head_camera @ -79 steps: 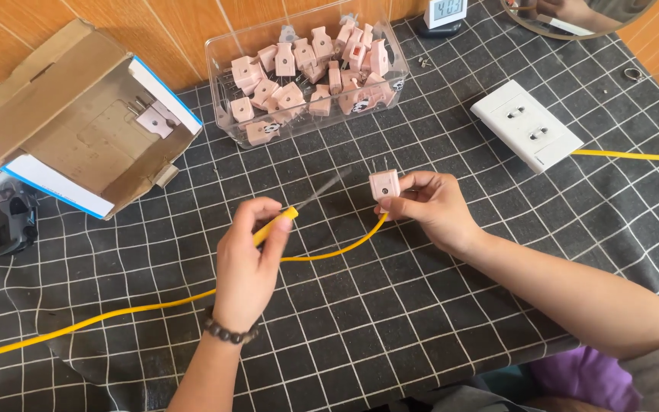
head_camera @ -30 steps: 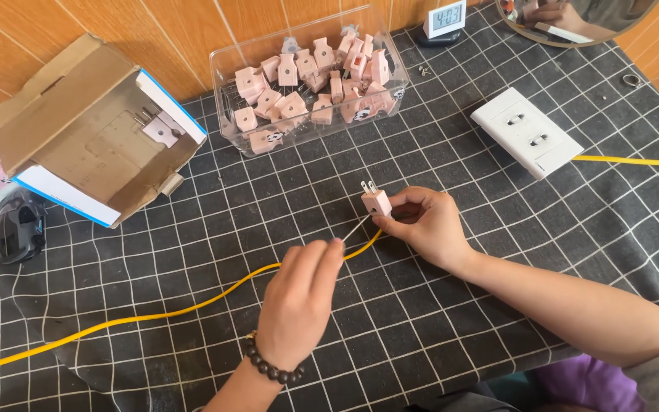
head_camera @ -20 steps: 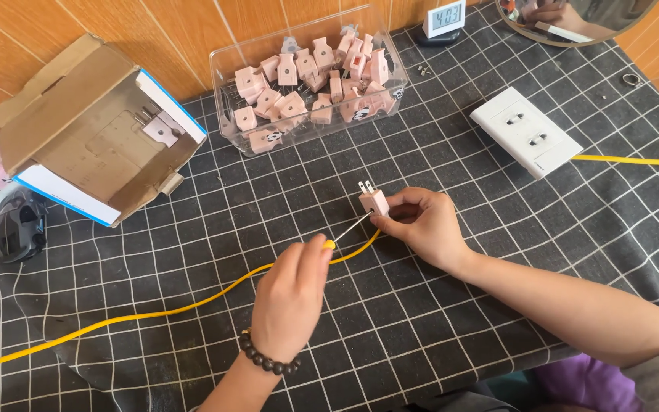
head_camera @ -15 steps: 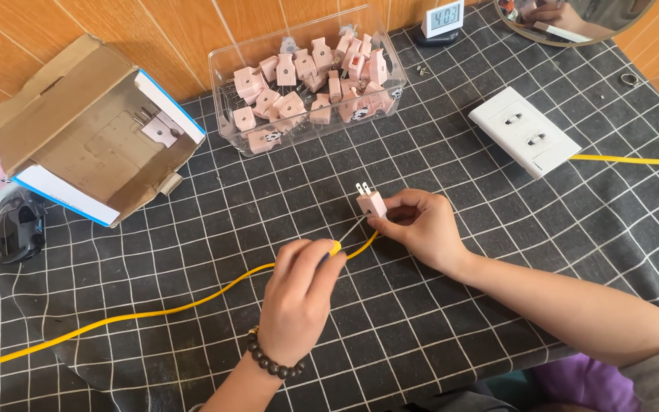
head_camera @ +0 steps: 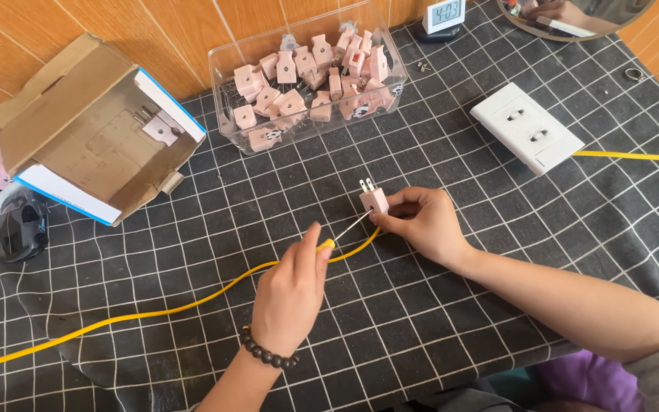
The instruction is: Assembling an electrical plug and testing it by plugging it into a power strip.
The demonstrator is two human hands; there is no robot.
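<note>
My right hand (head_camera: 421, 223) pinches a small pink plug (head_camera: 373, 199) with its two metal prongs pointing up and away. My left hand (head_camera: 293, 294), a dark bead bracelet on its wrist, grips the yellow cable (head_camera: 154, 313) near its end. Thin bare wires (head_camera: 352, 225) run from the cable's tip to the underside of the plug. The cable trails left across the black checked cloth (head_camera: 192, 229) to the frame's edge. The two hands sit close together at the middle of the table.
A clear plastic tub (head_camera: 310, 72) of several pink plugs stands at the back. An open cardboard box (head_camera: 89, 130) lies back left. A white double wall socket (head_camera: 526, 127) with a yellow lead sits right. A small digital clock (head_camera: 444, 15), mirror edge and black object (head_camera: 20, 233) are nearby.
My left hand has slid along the cable from the left toward the plug and now holds its end just below it. The right hand has kept hold of the plug, tilting it slightly.
</note>
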